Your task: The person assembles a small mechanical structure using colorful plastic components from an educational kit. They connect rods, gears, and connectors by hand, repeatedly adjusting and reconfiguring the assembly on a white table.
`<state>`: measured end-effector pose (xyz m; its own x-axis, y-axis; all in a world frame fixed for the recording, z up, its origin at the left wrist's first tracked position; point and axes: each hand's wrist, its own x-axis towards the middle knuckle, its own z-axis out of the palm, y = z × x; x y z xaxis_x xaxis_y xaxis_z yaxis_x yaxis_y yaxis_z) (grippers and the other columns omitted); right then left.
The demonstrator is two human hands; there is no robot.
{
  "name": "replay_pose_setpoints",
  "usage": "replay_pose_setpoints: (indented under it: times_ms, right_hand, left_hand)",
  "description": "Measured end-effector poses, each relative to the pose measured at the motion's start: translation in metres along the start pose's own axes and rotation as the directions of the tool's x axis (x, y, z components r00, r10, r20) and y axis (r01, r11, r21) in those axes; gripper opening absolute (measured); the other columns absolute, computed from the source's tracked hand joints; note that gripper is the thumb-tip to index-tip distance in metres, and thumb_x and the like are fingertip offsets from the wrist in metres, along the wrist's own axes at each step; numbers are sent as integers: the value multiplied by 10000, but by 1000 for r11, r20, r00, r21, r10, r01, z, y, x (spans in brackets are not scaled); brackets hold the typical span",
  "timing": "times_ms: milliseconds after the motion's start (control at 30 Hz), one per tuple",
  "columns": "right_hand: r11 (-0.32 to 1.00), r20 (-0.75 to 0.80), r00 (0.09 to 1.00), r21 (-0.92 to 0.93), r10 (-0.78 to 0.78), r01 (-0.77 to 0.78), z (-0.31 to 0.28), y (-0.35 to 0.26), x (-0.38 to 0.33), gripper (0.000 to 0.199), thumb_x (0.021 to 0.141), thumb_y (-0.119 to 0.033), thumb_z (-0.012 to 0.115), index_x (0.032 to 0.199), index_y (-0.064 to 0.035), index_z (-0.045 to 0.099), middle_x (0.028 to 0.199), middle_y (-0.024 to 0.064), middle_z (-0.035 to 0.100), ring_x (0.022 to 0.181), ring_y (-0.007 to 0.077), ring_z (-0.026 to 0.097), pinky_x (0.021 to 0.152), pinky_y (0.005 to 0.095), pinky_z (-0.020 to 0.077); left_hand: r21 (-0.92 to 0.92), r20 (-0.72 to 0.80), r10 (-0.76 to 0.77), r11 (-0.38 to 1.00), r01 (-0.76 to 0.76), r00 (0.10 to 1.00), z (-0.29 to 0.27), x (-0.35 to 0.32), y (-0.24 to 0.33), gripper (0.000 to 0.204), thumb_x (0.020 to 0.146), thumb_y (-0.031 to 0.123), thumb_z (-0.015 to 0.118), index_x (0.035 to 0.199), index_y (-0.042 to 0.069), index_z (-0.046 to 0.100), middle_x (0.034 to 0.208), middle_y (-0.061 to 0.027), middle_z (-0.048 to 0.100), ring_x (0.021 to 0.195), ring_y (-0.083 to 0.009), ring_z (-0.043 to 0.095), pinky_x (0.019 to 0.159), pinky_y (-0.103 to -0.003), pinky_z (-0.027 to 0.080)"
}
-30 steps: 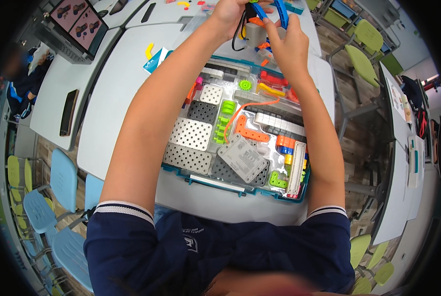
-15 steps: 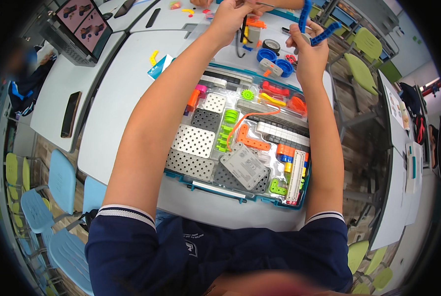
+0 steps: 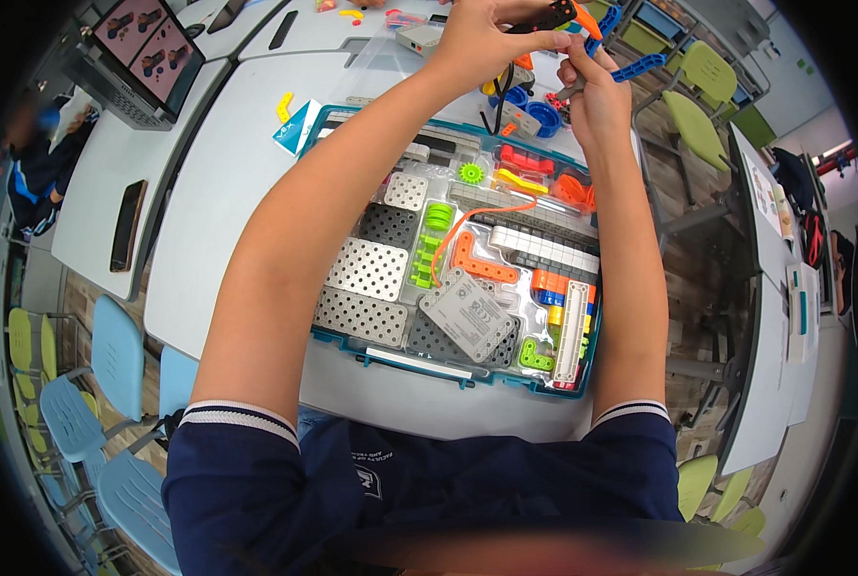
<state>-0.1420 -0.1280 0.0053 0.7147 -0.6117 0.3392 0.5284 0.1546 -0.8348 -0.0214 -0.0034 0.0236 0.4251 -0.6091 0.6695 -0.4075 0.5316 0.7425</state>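
Note:
At the far side of the table, my left hand pinches a black piece with red-ringed holes, its thumb reaching toward my right hand. An orange part is beside that piece; whether they are joined I cannot tell. My right hand is closed on an assembly of blue beams with a grey part at its base. The two hands nearly meet. Below them lie blue wheel rims and a black cable. Nearer me, a teal-edged kit box holds colourful building parts and a grey battery-like block.
A laptop showing pictures of models and a phone are on the left table. A yellow angled piece and a small blue-white card box lie left of the kit. Chairs stand around. Part of another person's hand shows at the far edge.
My left hand has moved right, close to my right hand, and the black piece and orange part now show there. The blue assembly has tilted slightly. My view has shifted a little.

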Motion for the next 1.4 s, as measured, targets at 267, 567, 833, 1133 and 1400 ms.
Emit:
replay_pose_setpoints:
  times_ms: [267, 567, 833, 1133, 1400]
  right_hand:
    - [995, -17, 995, 31, 93, -93, -5, 4, 1, 228, 973, -251, 743, 923, -47, 654, 787, 14, 612, 658, 110, 514, 556, 265, 352]
    - [993, -4, 993, 23, 116, -116, -11, 7, 2, 210, 963, -226, 748, 906, -60, 632, 771, 0, 591, 623, 98, 479, 557, 267, 336]
    - [996, 12, 997, -45, 73, -72, -1, 4, -2, 238, 956, -228, 755, 883, -37, 633, 764, 5, 588, 611, 86, 470, 547, 252, 318]
    - [987, 70, 988, 100, -136, 129, -6, -9, 9, 350, 972, -296, 734, 1018, 49, 696, 747, 40, 616, 614, 120, 526, 549, 237, 375]
    - [993, 37, 994, -58, -102, 104, -15, -14, 16, 215, 986, -166, 661, 1109, 10, 662, 785, 114, 640, 594, 222, 577, 533, 335, 430]
  left_hand:
    - [35, 10, 3, 999, -3, 1000, 2, -1, 7, 353, 874, 91, 816, 1168, -73, 712, 1107, -107, 759, 998, -142, 710, 868, -271, 568]
    - [-33, 73, -73, 997, 76, 995, 1, -5, 1, 371, 868, 56, 812, 1204, -57, 702, 1119, -99, 753, 1015, -136, 702, 860, -268, 576]
    - [40, 88, -21, 999, 17, 996, -17, 6, -11, 394, 863, 34, 808, 1224, -66, 685, 1150, -107, 744, 1052, -148, 695, 938, -289, 553]
    - [-30, 144, -93, 995, 99, 985, -37, 15, -32, 397, 929, -17, 708, 1309, -65, 602, 1190, -92, 703, 1060, -151, 679, 941, -295, 550]
    - [-14, 102, -169, 985, 171, 980, -33, 13, -27, 449, 967, 29, 674, 1393, 3, 534, 1179, -79, 672, 1027, -154, 675, 890, -299, 563]
